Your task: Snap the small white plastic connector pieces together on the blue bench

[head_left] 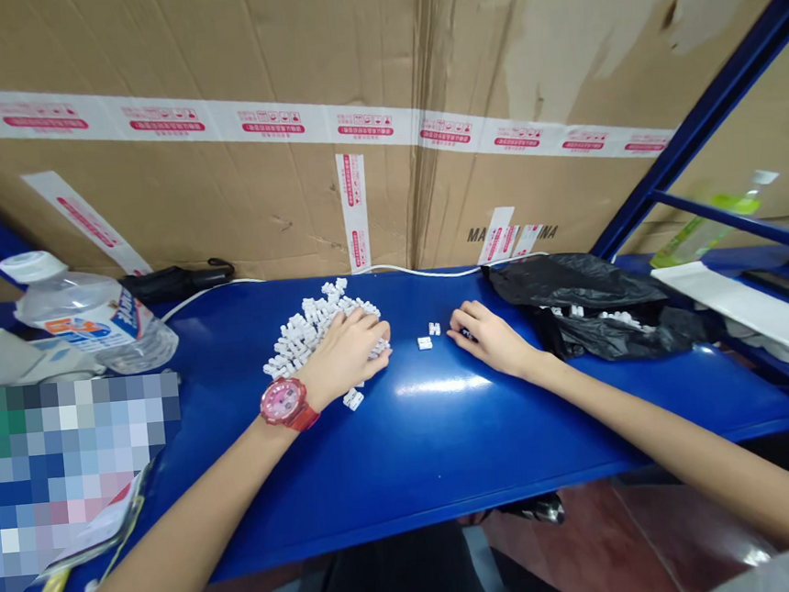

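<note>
A heap of small white plastic terminal connectors [311, 331] lies on the blue table top [516, 423]. My left hand [344, 356] rests over the heap's near side, its fingertips curling down at the right edge, and a pink wristwatch [286, 404] sits on that wrist. One connector [354, 398] lies loose just below the hand. My right hand [491, 340] lies flat on the table, and a bit of white shows under its fingertips. Two single connectors [427, 335] sit just left of those fingers. A black plastic bag [595, 306] lies beyond my right hand, with white pieces showing in its opening.
A plastic water bottle [96, 317] lies at the back left beside a black folded umbrella [179, 280]. A white cable [365, 271] runs along the table's back edge. A taped cardboard box [350, 106] forms the wall ahead, and a blue metal shelf frame [710, 112] stands right.
</note>
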Available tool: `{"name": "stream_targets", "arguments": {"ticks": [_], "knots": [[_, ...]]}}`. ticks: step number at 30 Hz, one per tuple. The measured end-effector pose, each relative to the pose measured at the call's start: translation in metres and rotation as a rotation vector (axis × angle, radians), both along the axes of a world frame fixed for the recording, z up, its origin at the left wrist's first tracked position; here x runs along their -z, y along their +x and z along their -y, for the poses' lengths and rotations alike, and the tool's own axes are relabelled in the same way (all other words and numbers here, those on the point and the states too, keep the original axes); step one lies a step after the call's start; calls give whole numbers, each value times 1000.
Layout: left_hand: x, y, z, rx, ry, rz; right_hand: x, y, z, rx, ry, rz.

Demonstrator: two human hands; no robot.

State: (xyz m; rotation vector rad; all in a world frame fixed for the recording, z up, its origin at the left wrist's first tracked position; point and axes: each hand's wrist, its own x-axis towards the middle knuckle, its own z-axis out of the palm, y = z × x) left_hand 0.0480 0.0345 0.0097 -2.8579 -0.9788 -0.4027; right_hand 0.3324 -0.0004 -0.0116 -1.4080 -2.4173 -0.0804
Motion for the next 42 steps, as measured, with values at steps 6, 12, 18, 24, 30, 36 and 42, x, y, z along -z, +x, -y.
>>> {"name": "stream_targets", "arguments": {"ticks": [6, 12, 18, 24, 30, 36, 42], "knots": [[-6, -18, -16, -62, -100, 23, -7, -29, -23, -5, 120, -124], [-10, -11, -11, 53, -84, 276, -14, -84, -17, -162, -209, -695], [0, 8, 5, 109, 58, 495, -17, -94, -11, -124, -438, -1192], [5, 14, 5, 39, -95, 772, -21, -88, -7, -1, -594, -1320], [5, 12, 9, 124, 82, 556, -17, -87, -12, 26, -602, -1224], [13, 8, -1, 74, 116, 434, -31, -44, -18, 144, -299, -703], [16, 16, 3, 86, 126, 414, -43, -19, -14, 147, -308, -457]]}}
